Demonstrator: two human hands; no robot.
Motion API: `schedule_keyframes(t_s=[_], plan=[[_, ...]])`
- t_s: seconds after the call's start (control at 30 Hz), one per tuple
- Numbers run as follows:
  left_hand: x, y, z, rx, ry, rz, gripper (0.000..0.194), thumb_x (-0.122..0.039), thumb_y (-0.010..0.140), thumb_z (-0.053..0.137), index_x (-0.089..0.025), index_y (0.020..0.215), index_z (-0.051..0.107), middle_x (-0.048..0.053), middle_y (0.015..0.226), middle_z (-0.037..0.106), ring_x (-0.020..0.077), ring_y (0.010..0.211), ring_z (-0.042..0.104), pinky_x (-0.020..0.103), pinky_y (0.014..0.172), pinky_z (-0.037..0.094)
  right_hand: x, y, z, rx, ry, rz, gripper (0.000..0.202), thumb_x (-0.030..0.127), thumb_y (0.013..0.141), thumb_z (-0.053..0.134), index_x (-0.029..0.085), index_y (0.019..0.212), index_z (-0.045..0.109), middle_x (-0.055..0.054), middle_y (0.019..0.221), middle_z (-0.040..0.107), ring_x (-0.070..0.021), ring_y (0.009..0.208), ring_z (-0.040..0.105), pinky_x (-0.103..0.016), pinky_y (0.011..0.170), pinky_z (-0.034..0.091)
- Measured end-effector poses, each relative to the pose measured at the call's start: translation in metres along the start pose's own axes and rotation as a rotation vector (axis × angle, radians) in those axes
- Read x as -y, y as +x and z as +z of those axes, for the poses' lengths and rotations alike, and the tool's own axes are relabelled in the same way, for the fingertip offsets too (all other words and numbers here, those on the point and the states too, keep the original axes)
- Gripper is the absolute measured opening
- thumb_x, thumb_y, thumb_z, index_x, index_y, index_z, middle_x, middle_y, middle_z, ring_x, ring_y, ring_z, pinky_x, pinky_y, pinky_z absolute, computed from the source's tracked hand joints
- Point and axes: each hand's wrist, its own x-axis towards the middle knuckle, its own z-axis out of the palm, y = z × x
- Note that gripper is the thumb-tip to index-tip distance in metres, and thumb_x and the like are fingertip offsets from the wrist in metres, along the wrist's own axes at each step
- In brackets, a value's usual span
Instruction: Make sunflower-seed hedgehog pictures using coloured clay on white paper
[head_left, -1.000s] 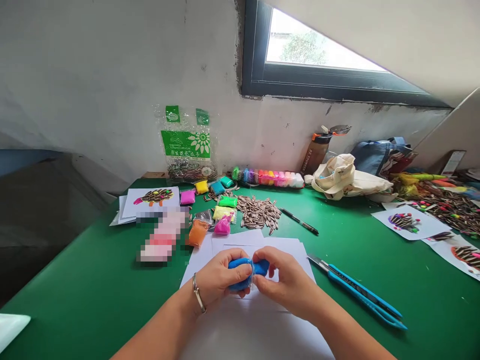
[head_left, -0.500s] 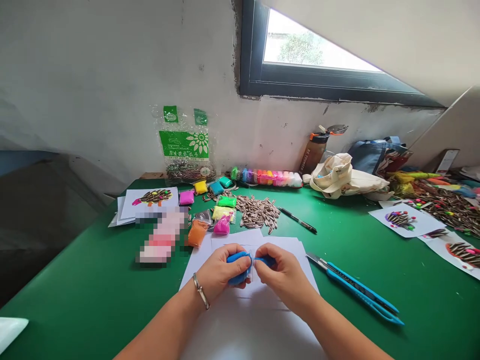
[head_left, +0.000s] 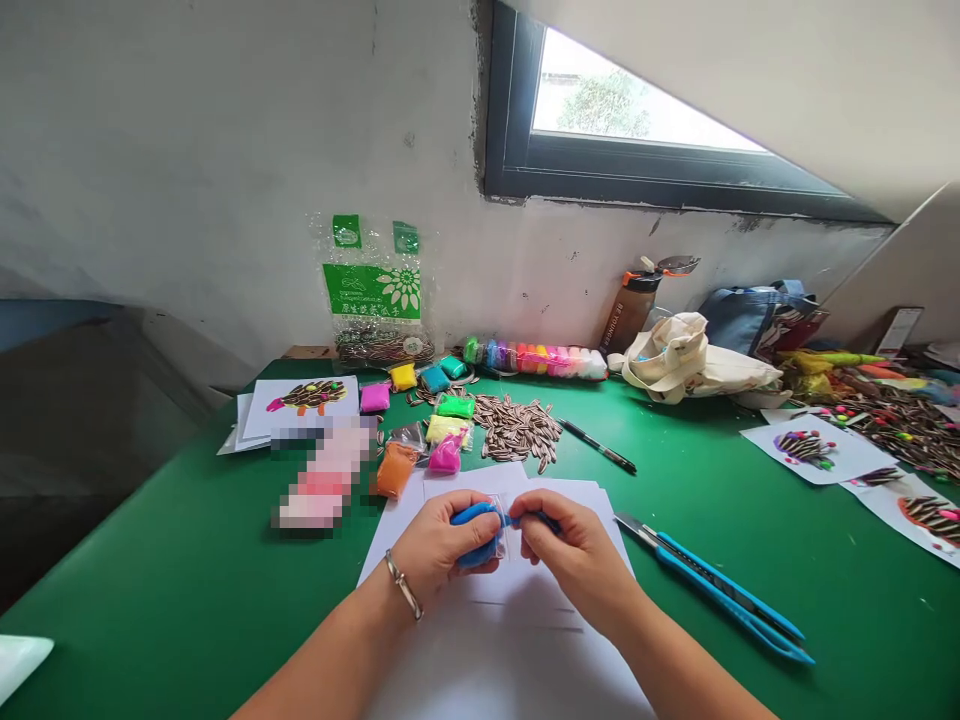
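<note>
My left hand (head_left: pixel 435 545) is closed around a clear plastic packet of blue modelling clay (head_left: pixel 475 530), its thumb pressed on the front. Close beside it, my right hand (head_left: pixel 577 550) pinches a strand of blue clay that stretches from the packet's mouth; some blue also shows between its curled fingers. Both hands are above white paper sheets (head_left: pixel 495 670) on the green table (head_left: pixel 187 590). Beyond them are orange (head_left: pixel 395 468), magenta (head_left: pixel 445 454) and yellow clay packets (head_left: pixel 442 430) and a heap of sunflower seeds (head_left: pixel 517 430).
A blue utility knife (head_left: pixel 724 585) and a black pen (head_left: pixel 598 446) lie to the right. At the back are a seed bag (head_left: pixel 373 292), a row of coloured clay (head_left: pixel 547 360), a bottle (head_left: pixel 628 308) and a cloth bag (head_left: pixel 675 355). Seed-decorated cards (head_left: pixel 806 446) lie on both sides.
My right hand has drawn slightly to the right, away from the packet, and a thin strand of blue clay shows between them. My left hand keeps its hold. The view has shifted a little.
</note>
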Motion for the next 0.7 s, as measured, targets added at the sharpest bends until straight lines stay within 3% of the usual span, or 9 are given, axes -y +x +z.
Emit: schedule_keyframes(t_s=[0.13,0.4,0.5,0.6,0.7], plan=[[0.000,-0.001,0.002,-0.027,-0.005,-0.014,0.049,-0.041,0.052,0.085,-0.013,0.085,0.062,0.000,0.069,0.058,0.0119,0.059,0.057,0.031,0.060,0.053,-0.002,0.000,0.002,-0.011,-0.171,-0.116,0.014,0.019,0.077,0.056,0.019,0.089,0.063,-0.002,0.084,0.064,-0.0146,0.075,0.056,-0.025,0.067,0.044],[0.002,0.000,0.003,0.054,0.030,0.017,0.045,-0.043,0.051,0.085,-0.011,0.075,0.065,0.003,0.064,0.061,0.0144,0.058,0.058,0.031,0.058,0.052,-0.002,0.003,0.004,0.030,-0.315,-0.219,0.011,0.017,0.079,0.054,0.019,0.075,0.064,-0.001,0.071,0.060,-0.0141,0.067,0.052,-0.025,0.063,0.040],[0.001,0.002,0.002,0.015,-0.022,0.016,0.046,-0.041,0.049,0.086,-0.011,0.076,0.065,0.002,0.063,0.061,0.0138,0.057,0.058,0.028,0.055,0.051,0.002,0.003,-0.001,0.107,-0.181,-0.178,0.013,0.020,0.080,0.055,0.020,0.078,0.068,-0.001,0.072,0.062,-0.0140,0.069,0.053,-0.025,0.064,0.041],[-0.001,0.003,0.001,-0.078,-0.075,0.020,0.045,-0.040,0.050,0.086,-0.012,0.080,0.066,0.003,0.066,0.063,0.0135,0.058,0.058,0.026,0.054,0.050,0.005,0.003,-0.008,0.204,-0.028,-0.046,0.015,0.025,0.080,0.057,0.021,0.086,0.070,-0.001,0.073,0.061,-0.0128,0.065,0.050,-0.024,0.060,0.040],[-0.002,0.003,0.000,-0.105,-0.102,0.042,0.043,-0.041,0.055,0.084,-0.013,0.084,0.067,0.003,0.069,0.064,0.0136,0.060,0.059,0.027,0.056,0.050,0.007,0.004,-0.012,0.163,0.124,0.106,0.020,0.032,0.081,0.056,0.020,0.090,0.069,0.002,0.065,0.054,-0.0104,0.056,0.043,-0.023,0.053,0.035]])
